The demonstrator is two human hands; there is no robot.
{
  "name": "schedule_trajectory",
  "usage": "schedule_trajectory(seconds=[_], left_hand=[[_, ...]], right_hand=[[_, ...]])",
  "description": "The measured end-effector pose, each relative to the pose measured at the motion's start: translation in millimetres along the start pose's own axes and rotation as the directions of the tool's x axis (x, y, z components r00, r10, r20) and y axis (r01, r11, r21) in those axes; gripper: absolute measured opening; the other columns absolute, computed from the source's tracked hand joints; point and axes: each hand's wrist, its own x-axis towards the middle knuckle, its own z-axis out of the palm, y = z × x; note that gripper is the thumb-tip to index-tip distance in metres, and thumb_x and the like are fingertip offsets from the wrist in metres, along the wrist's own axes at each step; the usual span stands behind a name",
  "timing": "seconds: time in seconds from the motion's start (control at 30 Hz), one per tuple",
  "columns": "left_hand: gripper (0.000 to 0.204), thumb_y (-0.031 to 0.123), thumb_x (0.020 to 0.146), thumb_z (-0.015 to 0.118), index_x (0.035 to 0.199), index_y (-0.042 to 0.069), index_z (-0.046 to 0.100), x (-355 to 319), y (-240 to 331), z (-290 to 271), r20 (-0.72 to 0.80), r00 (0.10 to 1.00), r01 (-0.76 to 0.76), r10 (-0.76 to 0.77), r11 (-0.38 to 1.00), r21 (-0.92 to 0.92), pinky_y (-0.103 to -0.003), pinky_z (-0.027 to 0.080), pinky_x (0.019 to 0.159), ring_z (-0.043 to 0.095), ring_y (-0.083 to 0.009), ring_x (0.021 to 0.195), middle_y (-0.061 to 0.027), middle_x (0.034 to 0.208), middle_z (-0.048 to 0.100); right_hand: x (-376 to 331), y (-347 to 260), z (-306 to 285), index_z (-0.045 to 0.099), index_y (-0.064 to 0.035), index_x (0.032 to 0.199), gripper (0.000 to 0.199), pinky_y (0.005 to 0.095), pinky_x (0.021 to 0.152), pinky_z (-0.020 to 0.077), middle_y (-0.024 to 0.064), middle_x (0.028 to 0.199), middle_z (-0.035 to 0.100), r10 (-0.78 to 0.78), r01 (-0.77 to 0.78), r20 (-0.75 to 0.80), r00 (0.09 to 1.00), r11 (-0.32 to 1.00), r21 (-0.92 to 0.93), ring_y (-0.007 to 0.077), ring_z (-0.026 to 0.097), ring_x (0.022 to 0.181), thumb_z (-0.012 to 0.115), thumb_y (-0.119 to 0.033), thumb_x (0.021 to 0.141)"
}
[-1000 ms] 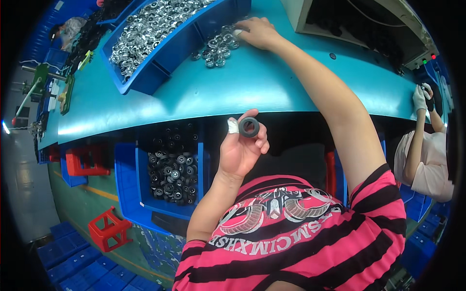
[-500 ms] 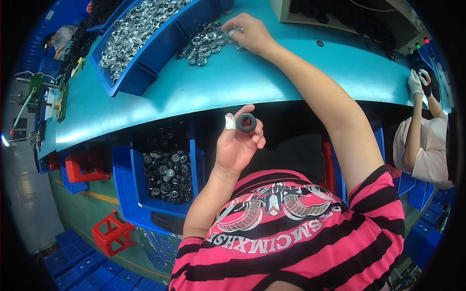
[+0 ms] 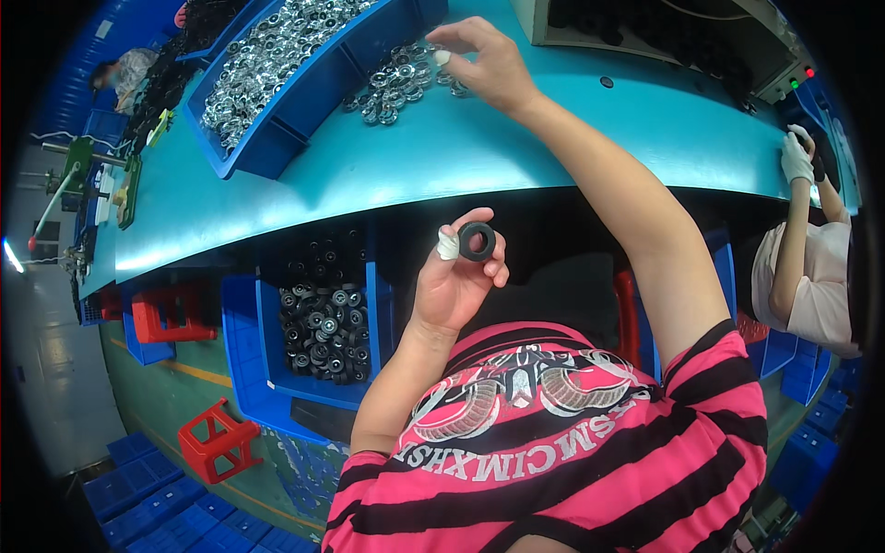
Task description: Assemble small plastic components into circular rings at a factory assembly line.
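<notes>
My left hand [image 3: 456,288] is raised in front of the table edge, its thumb and fingers closed round a black rubber ring [image 3: 490,242] like a small tyre. The ring's hole faces up toward me. A white wrap covers the thumb tip. Farther out, my right hand [image 3: 493,69] hovers at the right end of a loose pile of shiny clear-and-silver wheel hubs [image 3: 392,88] on the turquoise table [image 3: 553,147]. Its thumb, also wrapped in white, stands apart from the stretched index finger, and I see nothing between them.
A blue bin [image 3: 277,138] full of similar hubs stands left of the pile. Below the table edge, another blue bin [image 3: 267,346] holds black wheels [image 3: 323,332]. A small black disc [image 3: 607,82] lies at right. A gloved co-worker [image 3: 807,249] works far right; red stools [image 3: 217,441] stand left.
My right hand has shifted slightly right, and its thumb and index finger are farther apart. The left hand still grips the rubber ring. The whole view has shifted a little.
</notes>
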Motion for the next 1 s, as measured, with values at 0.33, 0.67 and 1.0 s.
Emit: schedule_trajectory(seconds=[0.33,0.67,1.0], left_hand=[[0.050,0.021,0.070,0.093,0.112,0.005,0.070,-11,12,17,0.240,0.825,-0.122,0.511,-0.253,0.960,-0.027,0.045,0.058,0.053,-0.0137,0.066,-0.0038,0.085,0.059],[0.050,0.018,0.069,0.091,0.111,0.005,0.067,-6,-6,22,0.278,0.845,-0.121,0.457,-0.342,0.932,-0.031,0.048,0.058,0.058,-0.0201,0.069,-0.0064,0.085,0.060],[0.054,0.028,0.098,0.071,0.139,-0.003,0.054,-11,-14,-7,-0.191,0.982,0.066,0.003,0.933,0.353,-0.036,0.062,0.085,0.069,-0.0189,0.093,-0.0151,0.113,0.069]], right_hand=[[-175,-97,-57,0.066,0.0006,0.119,0.028,0.0302,0.096,0.0537,0.0071,0.114,0.070,0.490,-0.451,0.143,0.860,0.597,0.664,0.0148,0.067,0.106,0.068,0.004,0.091],[-247,-96,-56,0.064,0.0001,0.121,0.034,0.0288,0.083,0.0551,0.0081,0.106,0.068,0.677,-0.587,0.309,0.668,0.224,0.778,0.0153,0.067,0.094,0.063,0.010,0.088],[-251,-99,-53,0.067,-0.0018,0.116,0.027,0.0287,0.090,0.0569,0.0056,0.112,0.069,0.638,-0.587,0.356,0.683,0.190,0.787,0.0151,0.068,0.104,0.071,0.006,0.090]])
